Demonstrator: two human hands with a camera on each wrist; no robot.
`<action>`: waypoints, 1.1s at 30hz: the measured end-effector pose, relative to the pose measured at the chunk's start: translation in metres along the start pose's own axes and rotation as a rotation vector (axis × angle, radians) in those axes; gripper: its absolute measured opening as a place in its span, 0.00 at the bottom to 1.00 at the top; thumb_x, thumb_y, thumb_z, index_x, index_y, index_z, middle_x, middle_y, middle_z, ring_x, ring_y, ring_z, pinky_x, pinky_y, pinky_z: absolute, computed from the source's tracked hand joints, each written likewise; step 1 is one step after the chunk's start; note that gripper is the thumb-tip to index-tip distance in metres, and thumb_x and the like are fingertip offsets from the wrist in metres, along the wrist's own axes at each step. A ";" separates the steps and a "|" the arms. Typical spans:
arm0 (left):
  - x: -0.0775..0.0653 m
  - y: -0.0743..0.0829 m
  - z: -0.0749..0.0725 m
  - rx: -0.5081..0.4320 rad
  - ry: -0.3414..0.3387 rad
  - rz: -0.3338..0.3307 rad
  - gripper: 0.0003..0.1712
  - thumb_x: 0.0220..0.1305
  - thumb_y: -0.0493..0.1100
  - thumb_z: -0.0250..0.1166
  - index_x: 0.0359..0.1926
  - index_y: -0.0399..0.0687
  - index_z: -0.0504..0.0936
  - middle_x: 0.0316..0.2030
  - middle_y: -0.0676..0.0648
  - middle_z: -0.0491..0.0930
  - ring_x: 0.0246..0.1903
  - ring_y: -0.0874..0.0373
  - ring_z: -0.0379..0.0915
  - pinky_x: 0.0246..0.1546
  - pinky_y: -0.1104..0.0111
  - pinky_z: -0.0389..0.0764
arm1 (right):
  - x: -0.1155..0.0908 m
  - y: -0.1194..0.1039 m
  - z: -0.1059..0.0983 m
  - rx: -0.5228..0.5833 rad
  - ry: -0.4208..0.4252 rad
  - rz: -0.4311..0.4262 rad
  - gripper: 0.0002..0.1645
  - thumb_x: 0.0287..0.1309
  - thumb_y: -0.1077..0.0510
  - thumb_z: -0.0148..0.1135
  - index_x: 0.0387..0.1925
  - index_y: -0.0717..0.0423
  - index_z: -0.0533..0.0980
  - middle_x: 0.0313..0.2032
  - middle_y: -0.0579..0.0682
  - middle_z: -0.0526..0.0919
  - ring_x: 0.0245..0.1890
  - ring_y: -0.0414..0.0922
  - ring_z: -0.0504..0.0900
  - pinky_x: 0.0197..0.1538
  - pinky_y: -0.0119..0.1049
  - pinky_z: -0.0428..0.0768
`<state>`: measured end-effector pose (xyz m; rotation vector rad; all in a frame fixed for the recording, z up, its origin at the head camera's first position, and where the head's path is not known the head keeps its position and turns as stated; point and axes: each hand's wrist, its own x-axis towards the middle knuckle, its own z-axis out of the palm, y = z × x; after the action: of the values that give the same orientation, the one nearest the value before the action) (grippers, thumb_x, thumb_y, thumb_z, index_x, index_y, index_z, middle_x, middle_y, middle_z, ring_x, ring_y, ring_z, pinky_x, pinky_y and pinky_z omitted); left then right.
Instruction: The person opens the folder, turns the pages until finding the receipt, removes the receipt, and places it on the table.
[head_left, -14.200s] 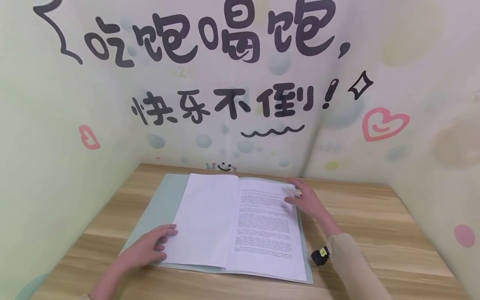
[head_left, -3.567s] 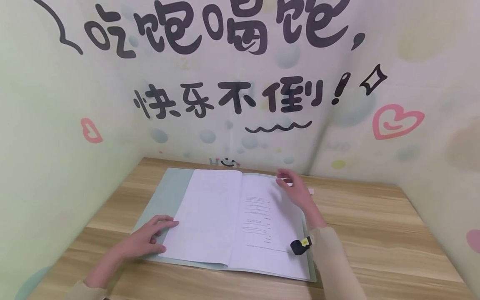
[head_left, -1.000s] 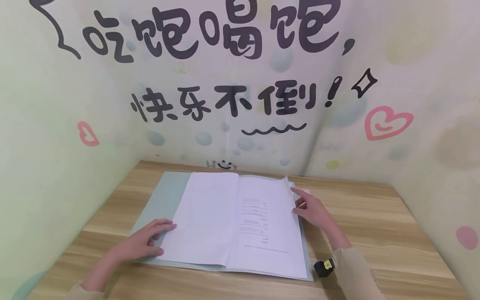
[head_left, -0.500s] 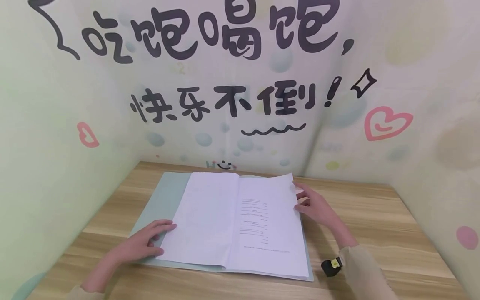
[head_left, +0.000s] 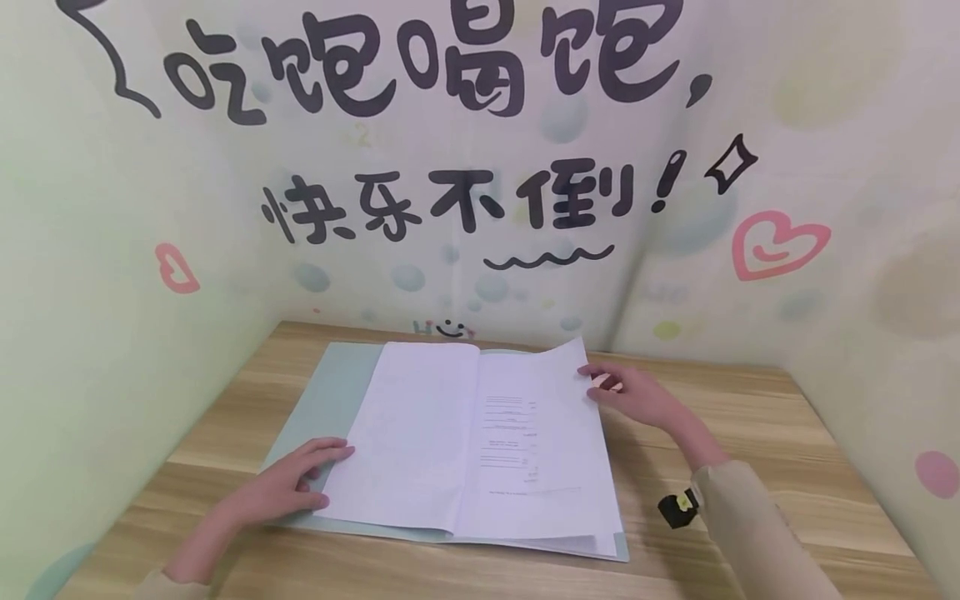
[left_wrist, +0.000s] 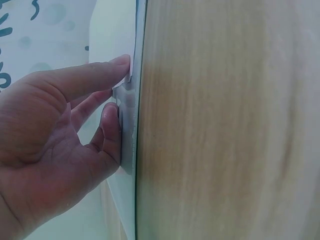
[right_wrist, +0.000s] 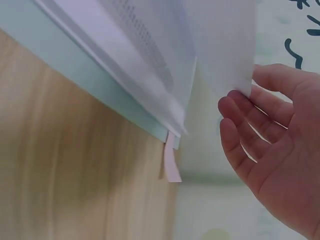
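A light-blue-covered booklet [head_left: 345, 379] lies spread on the table, its left-hand page [head_left: 408, 433] blank and its right-hand page [head_left: 517, 375] bearing short printed lines. My right hand [head_left: 637, 396] pinches the far right corner of that right-hand page between thumb and fingers; the lifted corner rises off the stack. More printed sheets [right_wrist: 145, 45] show below it in the right wrist view. My left hand [head_left: 288, 483] rests at the near left edge of the booklet, fingertips on the blank page and thumb by the cover. Its fingers are loosely bent.
Beyond the wood-grain table [head_left: 750, 433] stands a wall [head_left: 450, 292] with black lettering and pink hearts. A pink ribbon-like strip [right_wrist: 171, 162] sticks out from the booklet's corner. A small black device [head_left: 678, 507] sits by the right sleeve.
The right hand has taken the page's far corner and raised it, moving slightly up; under-sheets now show at the near edge. Earlier, a densely printed page lay on the right. The left hand stays put.
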<state>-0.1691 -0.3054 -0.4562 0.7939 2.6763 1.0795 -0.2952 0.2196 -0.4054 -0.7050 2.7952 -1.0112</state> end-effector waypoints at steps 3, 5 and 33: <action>-0.001 -0.001 -0.001 0.008 0.002 -0.023 0.36 0.59 0.42 0.69 0.66 0.35 0.70 0.66 0.30 0.65 0.48 0.64 0.65 0.37 0.75 0.75 | 0.007 -0.008 -0.004 0.005 0.002 -0.030 0.21 0.67 0.57 0.59 0.59 0.58 0.76 0.56 0.58 0.82 0.47 0.50 0.81 0.45 0.37 0.80; -0.001 -0.002 -0.001 0.008 0.004 -0.032 0.36 0.60 0.43 0.69 0.66 0.36 0.70 0.66 0.30 0.65 0.50 0.64 0.65 0.38 0.75 0.75 | 0.011 -0.016 -0.006 0.009 0.004 -0.033 0.21 0.69 0.56 0.57 0.60 0.57 0.76 0.57 0.58 0.81 0.48 0.51 0.81 0.46 0.38 0.80; -0.002 -0.005 -0.001 0.001 0.004 -0.066 0.34 0.59 0.44 0.70 0.65 0.41 0.72 0.67 0.33 0.65 0.52 0.60 0.67 0.40 0.75 0.76 | 0.090 -0.130 0.010 -0.024 0.203 -0.265 0.13 0.62 0.66 0.60 0.48 0.58 0.82 0.46 0.53 0.85 0.41 0.46 0.82 0.44 0.38 0.82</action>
<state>-0.1700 -0.3094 -0.4589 0.6993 2.6865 1.0660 -0.3214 0.0857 -0.3250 -1.0556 2.9446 -1.1534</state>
